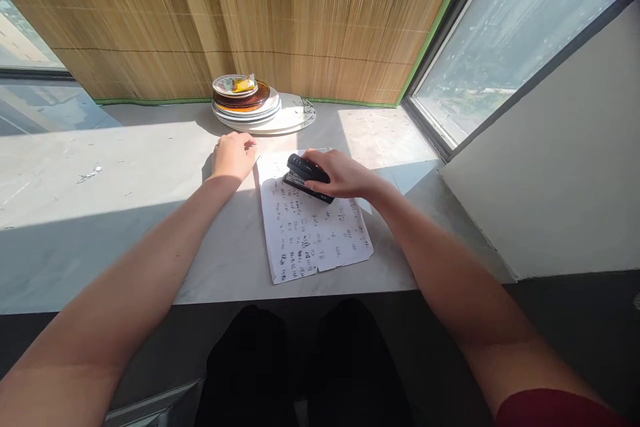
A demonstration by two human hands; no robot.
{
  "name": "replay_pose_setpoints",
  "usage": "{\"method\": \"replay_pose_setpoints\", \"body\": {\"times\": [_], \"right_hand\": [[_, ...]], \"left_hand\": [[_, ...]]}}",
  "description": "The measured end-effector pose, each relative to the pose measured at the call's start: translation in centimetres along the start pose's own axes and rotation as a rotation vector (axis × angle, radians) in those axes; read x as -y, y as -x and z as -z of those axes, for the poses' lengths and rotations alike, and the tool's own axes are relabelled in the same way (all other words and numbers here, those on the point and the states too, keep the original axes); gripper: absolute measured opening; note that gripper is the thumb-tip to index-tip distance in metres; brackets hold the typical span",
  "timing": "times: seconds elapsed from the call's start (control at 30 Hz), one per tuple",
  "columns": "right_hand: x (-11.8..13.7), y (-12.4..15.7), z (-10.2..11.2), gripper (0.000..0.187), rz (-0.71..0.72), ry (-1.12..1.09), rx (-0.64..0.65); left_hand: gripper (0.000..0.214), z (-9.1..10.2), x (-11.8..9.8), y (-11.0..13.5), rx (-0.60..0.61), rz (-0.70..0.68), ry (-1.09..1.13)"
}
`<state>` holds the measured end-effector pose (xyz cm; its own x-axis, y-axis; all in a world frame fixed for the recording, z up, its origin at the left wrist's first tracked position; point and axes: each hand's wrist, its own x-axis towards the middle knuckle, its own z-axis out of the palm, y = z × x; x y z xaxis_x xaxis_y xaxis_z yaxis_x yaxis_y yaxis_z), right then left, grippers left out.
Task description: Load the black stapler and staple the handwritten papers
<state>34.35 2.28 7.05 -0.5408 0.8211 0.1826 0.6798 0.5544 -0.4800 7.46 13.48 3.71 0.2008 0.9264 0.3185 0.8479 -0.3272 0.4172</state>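
A black stapler rests at a slant over the upper part of a handwritten sheet of paper. My right hand is closed around the stapler from the right, the thumb along its lower side and the fingers over the top. At the paper's upper left corner is my left hand, with its fingers curled in. Whether those fingertips pinch anything small is hard to make out. Handwriting covers much of the sheet, and its lower edge is uneven with a small tear.
Behind my hands, a stack of plates carries a small yellow and red packet. Small white scraps lie at left on the grey ledge. A bamboo blind hangs at the back; a white wall bounds the right.
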Motion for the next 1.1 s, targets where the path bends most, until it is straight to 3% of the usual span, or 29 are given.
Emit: {"method": "replay_pose_setpoints", "body": {"times": [0.07,0.13,0.23,0.27,0.33,0.4,0.47,0.57,0.77,0.93,1.1], "right_hand": [[-0.1,0.0,-0.1,0.029,-0.006,-0.002,-0.075],[-0.3,0.0,-0.1,0.030,-0.002,-0.019,-0.139],[-1.0,0.1,-0.1,0.033,0.027,-0.017,-0.201],[-1.3,0.2,0.0,0.034,0.026,-0.005,-0.225],[-2.1,0.2,0.2,0.036,-0.004,0.020,-0.295],[-3.1,0.3,0.6,0.038,-0.057,0.041,-0.391],[-4.3,0.5,1.1,0.041,-0.108,0.076,-0.468],[-6.1,0.8,1.7,0.040,-0.161,0.149,-0.504],[-7.6,1.3,2.2,0.039,-0.218,0.197,-0.455],[-7.5,1.5,2.2,0.043,-0.207,0.200,-0.382],[-7.3,1.9,2.5,0.043,-0.173,0.216,-0.411]], "left_hand": [[0.020,-0.3,0.3,-0.2,-0.046,-0.037,0.037],[0.021,-0.4,0.2,-0.3,-0.177,-0.102,0.107],[0.022,-0.2,-0.7,0.0,-0.327,-0.278,0.279],[0.021,-0.1,-1.1,0.2,-0.278,-0.356,0.320],[0.018,-0.1,-1.9,0.6,-0.030,-0.492,0.319],[0.023,-0.3,-2.4,0.8,0.223,-0.551,0.233],[0.033,-0.5,-2.4,0.8,0.345,-0.564,0.149],[0.028,-0.5,-2.1,0.7,0.345,-0.575,0.092],[0.028,-0.1,-2.4,1.1,0.245,-0.508,0.074],[0.042,-0.1,-3.0,1.4,0.417,-0.698,0.064],[0.041,0.0,-3.0,1.3,0.465,-0.619,0.010]]}}
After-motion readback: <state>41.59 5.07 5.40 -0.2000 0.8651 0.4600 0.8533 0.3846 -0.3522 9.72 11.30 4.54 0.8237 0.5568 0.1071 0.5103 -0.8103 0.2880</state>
